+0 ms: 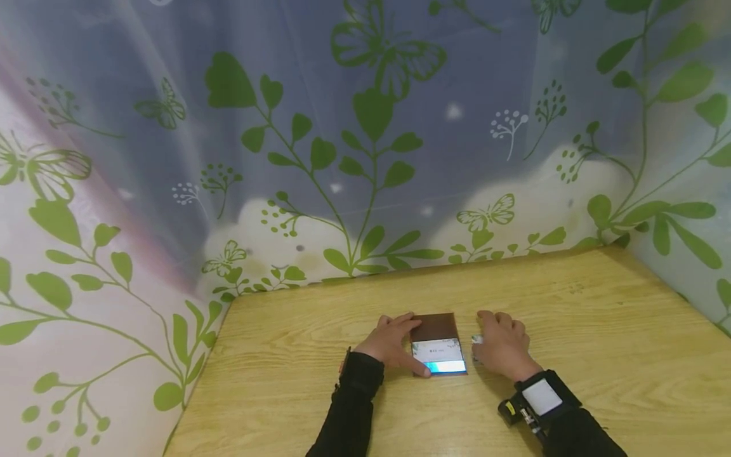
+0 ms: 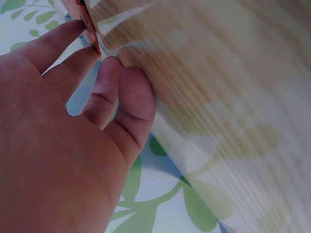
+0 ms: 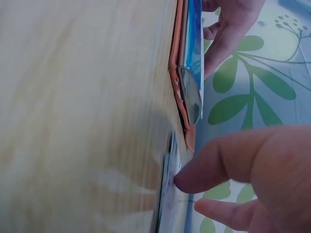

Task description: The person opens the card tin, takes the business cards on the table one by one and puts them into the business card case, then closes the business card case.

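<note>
In the head view, a brown card holder (image 1: 436, 328) lies unfolded on the table. A white card with a leaf print (image 1: 436, 351) and a shiny blue strip (image 1: 451, 367) show on its near half. My left hand (image 1: 391, 343) rests at the holder's left side, fingers extended, with the thumb at the near corner. Right of the holder, my right hand (image 1: 502, 346) bends over a white printed card (image 1: 477, 341) and grips it, hiding most of it. The right wrist view shows this card (image 3: 169, 187) low against the tabletop, with a fingertip touching it.
A wood-grain table (image 1: 285, 374) lies beneath both hands. Behind it and along its sides hangs a curtain (image 1: 297, 158) printed with green leaves and butterflies. Bands with devices (image 1: 542, 397) sit on the wrists, over black sleeves.
</note>
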`<move>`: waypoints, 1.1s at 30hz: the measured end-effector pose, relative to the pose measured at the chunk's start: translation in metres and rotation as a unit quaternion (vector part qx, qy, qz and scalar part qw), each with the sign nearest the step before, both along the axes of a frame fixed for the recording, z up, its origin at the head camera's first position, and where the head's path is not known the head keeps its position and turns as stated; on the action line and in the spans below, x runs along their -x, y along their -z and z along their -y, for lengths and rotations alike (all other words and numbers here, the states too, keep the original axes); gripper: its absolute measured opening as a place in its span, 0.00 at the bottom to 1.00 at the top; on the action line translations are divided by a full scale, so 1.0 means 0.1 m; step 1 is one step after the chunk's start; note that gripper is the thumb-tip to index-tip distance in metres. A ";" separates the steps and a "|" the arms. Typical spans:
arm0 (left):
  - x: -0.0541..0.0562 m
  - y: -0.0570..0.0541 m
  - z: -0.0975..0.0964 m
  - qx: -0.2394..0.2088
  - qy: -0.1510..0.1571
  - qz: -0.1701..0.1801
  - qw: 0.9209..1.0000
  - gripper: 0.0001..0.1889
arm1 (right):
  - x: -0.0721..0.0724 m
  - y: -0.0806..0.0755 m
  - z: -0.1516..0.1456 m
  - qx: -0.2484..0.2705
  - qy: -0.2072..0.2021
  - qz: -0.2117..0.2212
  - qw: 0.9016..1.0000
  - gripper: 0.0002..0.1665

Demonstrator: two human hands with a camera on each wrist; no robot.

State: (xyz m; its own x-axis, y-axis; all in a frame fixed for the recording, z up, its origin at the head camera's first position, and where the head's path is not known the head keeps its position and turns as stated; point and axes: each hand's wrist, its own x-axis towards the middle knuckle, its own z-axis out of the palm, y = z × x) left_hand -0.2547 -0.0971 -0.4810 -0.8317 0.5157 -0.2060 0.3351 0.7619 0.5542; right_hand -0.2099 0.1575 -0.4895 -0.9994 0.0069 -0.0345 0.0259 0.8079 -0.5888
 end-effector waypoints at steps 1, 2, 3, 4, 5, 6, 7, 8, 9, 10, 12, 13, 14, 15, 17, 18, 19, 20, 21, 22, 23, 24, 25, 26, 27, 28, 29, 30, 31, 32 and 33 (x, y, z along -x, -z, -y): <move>0.00 0.00 0.00 0.001 0.001 0.000 1.000 0.56 | 0.01 0.00 0.00 -0.003 0.002 -0.002 1.000 0.38; 0.00 0.00 0.00 0.000 0.001 0.000 1.000 0.56 | 0.02 0.00 -0.01 -0.005 0.004 -0.005 1.000 0.38; 0.00 0.00 0.00 0.000 0.001 0.000 1.000 0.56 | 0.02 0.01 -0.01 -0.008 0.008 -0.010 1.000 0.36; 0.00 0.00 0.00 0.000 0.001 0.001 1.000 0.56 | 0.03 0.01 -0.02 -0.010 0.013 -0.015 1.000 0.35; 0.00 0.00 0.00 0.001 0.001 0.001 1.000 0.56 | 0.03 0.02 -0.02 -0.013 0.016 -0.022 1.000 0.34; 0.00 0.00 0.00 0.001 0.001 0.001 1.000 0.56 | 0.02 0.02 -0.03 -0.016 0.019 -0.028 0.999 0.32; 0.01 0.01 0.01 0.000 0.000 0.002 1.000 0.56 | 0.02 0.02 -0.03 -0.018 0.021 -0.033 0.999 0.31; 0.01 0.01 0.01 0.001 0.000 0.000 1.000 0.56 | 0.01 0.02 -0.04 -0.019 0.021 -0.036 0.999 0.30; 0.01 0.01 0.01 0.001 0.000 0.000 1.000 0.56 | 0.00 0.02 -0.04 -0.024 0.018 -0.038 0.999 0.30; 0.01 0.01 0.01 0.001 0.000 0.000 1.000 0.56 | 0.00 0.01 -0.04 -0.028 0.013 -0.038 0.999 0.30; 0.00 0.02 0.01 0.000 0.000 0.000 1.000 0.56 | -0.02 0.00 -0.06 -0.036 -0.005 -0.033 0.999 0.33; 0.00 0.02 0.01 0.000 0.000 0.000 1.000 0.56 | -0.03 -0.01 -0.06 -0.040 -0.014 -0.031 0.999 0.35; 0.00 0.01 0.01 -0.001 0.000 0.001 1.000 0.56 | -0.04 -0.02 -0.07 -0.045 -0.023 -0.027 0.998 0.37; 0.00 0.01 0.01 -0.003 0.000 0.003 1.000 0.56 | -0.05 -0.03 -0.09 -0.051 -0.031 -0.023 0.998 0.39; 0.00 0.00 0.01 -0.005 0.000 0.004 1.000 0.56 | -0.04 -0.06 -0.12 -0.055 -0.045 -0.013 0.997 0.41; 0.00 0.00 0.01 -0.005 0.000 0.004 1.000 0.56 | -0.04 -0.07 -0.14 -0.056 -0.052 -0.008 0.997 0.42; 0.00 0.00 0.01 -0.004 -0.001 0.004 1.000 0.56 | -0.03 -0.08 -0.16 -0.059 -0.058 -0.003 0.997 0.43; 0.00 0.00 0.01 -0.004 -0.001 0.004 1.000 0.56 | -0.03 -0.10 -0.18 -0.062 -0.065 0.002 0.996 0.44; 0.00 0.00 0.00 -0.003 -0.001 0.004 1.000 0.56 | -0.02 -0.10 -0.21 -0.063 -0.069 0.005 0.996 0.44; 0.00 -0.01 0.00 -0.003 -0.001 0.003 1.000 0.56 | -0.01 -0.10 -0.23 -0.063 -0.070 0.006 0.996 0.44; 0.00 0.00 0.01 -0.002 -0.001 0.003 1.000 0.56 | -0.01 -0.10 -0.25 -0.063 -0.068 0.006 0.996 0.43; 0.00 0.00 0.01 0.000 -0.001 0.002 1.000 0.56 | 0.00 -0.10 -0.27 -0.063 -0.063 0.003 0.996 0.43; 0.00 0.00 0.00 0.000 -0.001 0.002 1.000 0.56 | 0.01 -0.10 -0.29 -0.062 -0.056 -0.001 0.996 0.41; 0.00 0.00 0.00 0.001 0.000 0.001 1.000 0.56 | 0.02 -0.10 -0.31 -0.060 -0.047 -0.005 0.997 0.41; 0.01 0.01 0.00 0.003 0.001 -0.001 1.000 0.56 | 0.02 -0.09 -0.32 -0.056 -0.037 -0.007 0.998 0.40; 0.01 0.01 0.00 0.003 0.001 -0.001 1.000 0.56 | 0.04 -0.09 -0.34 -0.051 -0.028 -0.008 0.998 0.40; 0.01 0.02 -0.01 0.005 0.002 -0.003 1.000 0.56 | 0.04 -0.08 -0.35 -0.047 -0.021 -0.010 0.999 0.40; 0.02 0.02 -0.01 0.007 0.002 -0.005 1.000 0.56 | 0.05 -0.08 -0.36 -0.045 -0.014 -0.013 0.999 0.39; 0.02 0.02 -0.01 0.007 0.002 -0.005 1.000 0.56 | 0.06 -0.07 -0.37 -0.041 -0.008 -0.018 0.999 0.38; 0.02 0.02 -0.01 0.008 0.002 -0.007 1.000 0.56 | 0.07 -0.07 -0.37 -0.036 -0.004 -0.023 0.999 0.37; 0.02 0.02 -0.01 0.008 0.002 -0.007 1.000 0.56 | 0.07 -0.06 -0.38 -0.032 0.000 -0.028 0.999 0.35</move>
